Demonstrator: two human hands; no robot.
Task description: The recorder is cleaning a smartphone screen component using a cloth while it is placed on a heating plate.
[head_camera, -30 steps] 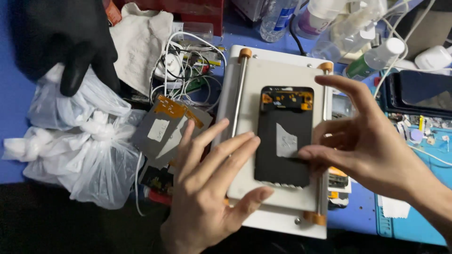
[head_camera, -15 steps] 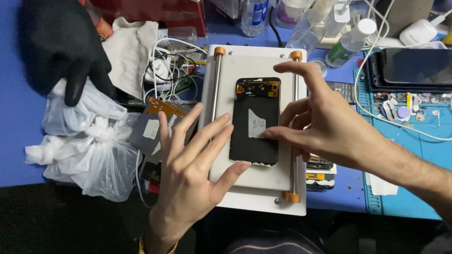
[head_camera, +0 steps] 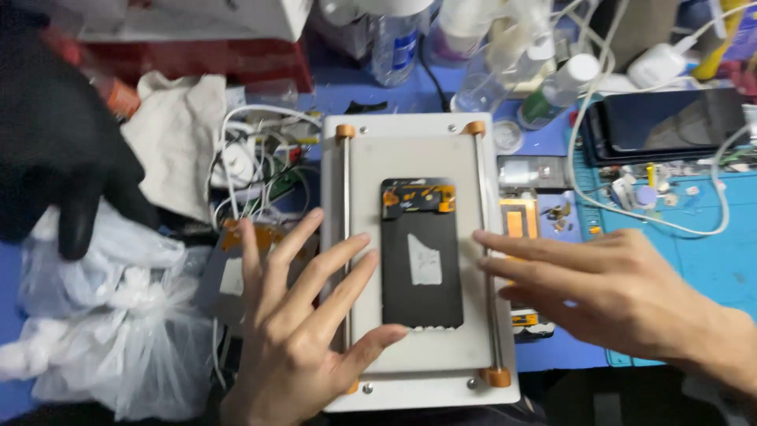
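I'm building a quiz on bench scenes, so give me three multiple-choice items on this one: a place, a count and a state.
1. Where does the black phone panel lie?
A. on the white plate
B. on the teal mat
C. in the plastic bag

2. How many orange knobs sit at the plate's corners?
A. two
B. four
C. six

3. What is the right hand doing?
A. pinching a cable
B. holding a bottle
C. spread open, holding nothing

Answers:
A, the panel lies in the plate's middle.
B, one knob shows at each corner, the near left one half hidden by the left hand.
C, its fingers are stretched flat at the plate's right rail.
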